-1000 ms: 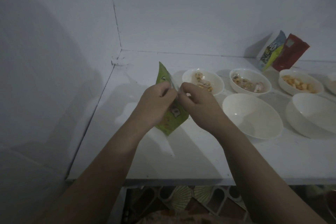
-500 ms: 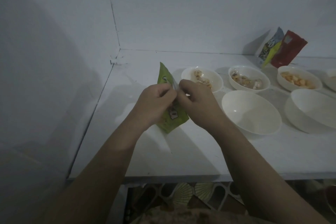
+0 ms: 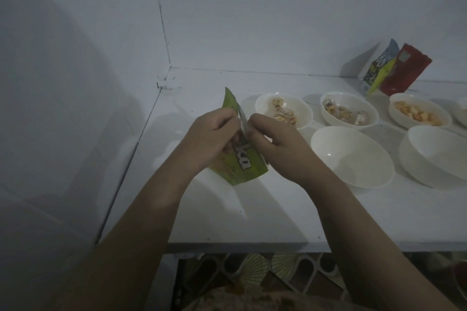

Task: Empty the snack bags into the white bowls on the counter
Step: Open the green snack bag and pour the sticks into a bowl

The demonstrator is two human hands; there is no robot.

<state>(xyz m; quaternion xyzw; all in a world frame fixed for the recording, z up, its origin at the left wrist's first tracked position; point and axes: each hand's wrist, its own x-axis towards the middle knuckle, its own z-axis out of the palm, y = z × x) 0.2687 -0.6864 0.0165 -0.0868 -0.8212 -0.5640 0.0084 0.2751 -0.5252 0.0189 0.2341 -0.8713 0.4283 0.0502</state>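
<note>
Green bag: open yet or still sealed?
Cannot tell. Both hands, left and right, pinch the green bag at its top edge, hiding the seam; nothing has spilled out.

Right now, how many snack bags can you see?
3. The green bag is in both hands, left grip and right grip. A red bag and a blue-and-yellow bag lean on the back wall. More may lie beyond the right edge.

green bag (image 3: 236, 166) middle behind both hands; rightmost bowl (image 3: 462, 113) cut off
</note>
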